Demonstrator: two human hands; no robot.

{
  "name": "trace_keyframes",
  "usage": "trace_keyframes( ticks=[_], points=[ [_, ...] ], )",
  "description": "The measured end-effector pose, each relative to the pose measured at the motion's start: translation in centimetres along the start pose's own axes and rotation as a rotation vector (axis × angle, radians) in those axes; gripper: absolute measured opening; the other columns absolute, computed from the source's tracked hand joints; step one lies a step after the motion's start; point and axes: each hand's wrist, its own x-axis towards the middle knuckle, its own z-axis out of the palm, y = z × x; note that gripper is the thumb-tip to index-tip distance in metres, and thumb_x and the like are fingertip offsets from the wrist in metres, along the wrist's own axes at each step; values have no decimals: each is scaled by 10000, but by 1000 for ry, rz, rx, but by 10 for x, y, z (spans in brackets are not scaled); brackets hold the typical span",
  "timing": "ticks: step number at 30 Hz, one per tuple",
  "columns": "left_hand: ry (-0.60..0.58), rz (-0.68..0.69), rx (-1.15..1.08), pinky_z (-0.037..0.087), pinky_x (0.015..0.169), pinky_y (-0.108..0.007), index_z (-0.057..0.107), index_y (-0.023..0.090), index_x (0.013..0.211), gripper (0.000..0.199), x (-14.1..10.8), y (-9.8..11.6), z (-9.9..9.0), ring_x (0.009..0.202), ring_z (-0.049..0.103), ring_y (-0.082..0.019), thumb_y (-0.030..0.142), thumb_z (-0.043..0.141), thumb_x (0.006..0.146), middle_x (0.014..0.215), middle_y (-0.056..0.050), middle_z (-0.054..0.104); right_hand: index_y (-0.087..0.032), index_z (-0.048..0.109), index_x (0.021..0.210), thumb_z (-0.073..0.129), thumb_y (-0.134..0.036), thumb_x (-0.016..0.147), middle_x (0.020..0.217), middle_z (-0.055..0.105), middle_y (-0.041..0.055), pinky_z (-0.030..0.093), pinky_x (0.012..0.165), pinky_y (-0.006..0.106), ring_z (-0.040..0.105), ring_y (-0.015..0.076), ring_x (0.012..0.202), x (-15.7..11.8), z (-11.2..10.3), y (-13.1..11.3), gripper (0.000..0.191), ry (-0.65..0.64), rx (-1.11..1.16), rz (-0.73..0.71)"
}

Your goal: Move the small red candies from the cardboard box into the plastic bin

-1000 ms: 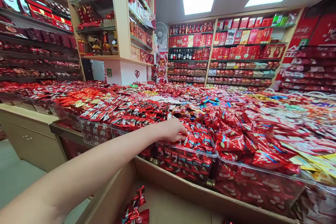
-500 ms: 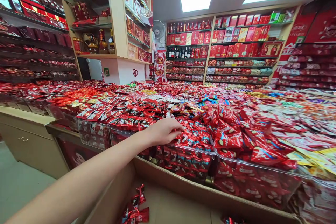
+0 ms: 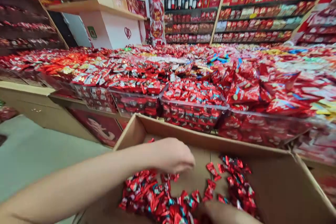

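My left hand (image 3: 174,155) hangs over an open cardboard box (image 3: 275,178), its fingers curled downward and closed. What is inside those fingers, if anything, is hidden. Below it, red-wrapped candies (image 3: 147,190) lie heaped on the box's left side, with another cluster of candies (image 3: 240,182) toward the right. My right hand (image 3: 223,213) enters at the bottom edge, low in the box among the wrapped candies. Blur and the candies hide its fingertips. Beyond the box's far wall stands a clear plastic bin (image 3: 194,108) of the same kind of small red candies.
A bin of larger red packets (image 3: 244,91) stands to the right, one of dark-red sweets (image 3: 136,94) to the left. More bins of wrapped sweets stretch behind. Shelves with bottles (image 3: 182,0) line the back wall. Pale floor (image 3: 52,154) shows at left.
The view has tilted down to show more of the box. My left hand has moved from the candy bin to over the box, and my right hand has come into view at the bottom.
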Motion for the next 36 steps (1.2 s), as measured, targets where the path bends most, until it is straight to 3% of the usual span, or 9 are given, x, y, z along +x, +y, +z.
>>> trace_keyframes(
  ticks=[5,11,16,19,23,28,31,33,36],
  points=[
    [-2,-75,-156,386,681,-210,603,177,878,197,3,-13,-4,753,545,-123,163,437,773,829,-19,625,-144,590,528,543,2,529,421,447,-81,238,445,221,351,63,433,4,-9,4,153,-16,108,8],
    [-31,-235,-285,385,733,-225,523,159,1086,315,4,-3,7,868,548,-154,225,412,799,979,-53,604,-150,551,731,521,-283,719,562,464,-58,285,508,206,366,60,501,-7,-31,-27,137,66,450,-52],
    [-201,-306,-532,399,597,-216,290,139,1274,597,7,3,17,771,573,-162,373,476,757,953,-76,612,-175,557,762,595,-360,685,623,483,-41,319,553,225,392,71,547,-15,-29,-46,204,78,676,-128],
    [-258,-289,-638,383,549,-183,361,164,1231,535,9,6,17,675,565,-121,256,513,726,849,-26,631,-160,576,746,625,-319,674,594,488,-35,318,536,229,389,69,524,-19,-24,-50,181,66,820,-133],
    [-168,-322,-669,364,522,-166,477,189,1118,413,12,10,15,584,525,-86,164,483,706,727,13,610,-175,547,742,672,-267,628,635,500,-37,357,579,242,438,81,568,-21,-18,-55,193,85,958,-162],
    [-24,-509,-820,391,568,-192,445,191,1127,354,15,9,15,634,538,-100,291,409,790,760,-17,602,-198,500,761,657,-265,635,692,511,-28,394,625,262,467,116,653,-23,-22,-58,212,439,561,-282],
    [-199,-659,-1079,406,530,-216,331,188,1217,485,17,8,11,603,556,-122,446,350,807,716,-41,595,-233,453,847,584,-219,695,821,517,6,417,666,284,493,153,762,-29,-27,-57,201,684,171,-443],
    [-327,-615,-1288,402,497,-205,299,197,1230,539,17,9,11,564,551,-114,474,401,779,717,-44,592,-253,427,898,534,-159,718,860,520,16,427,675,279,505,162,801,-34,-28,-57,230,769,-32,-549],
    [-306,-524,-1441,410,523,-191,349,221,1191,503,17,10,14,612,547,-96,334,527,735,828,-45,588,-269,409,976,503,-129,734,866,523,14,435,679,265,511,155,797,-38,-27,-57,295,788,-219,-616]
  ],
)
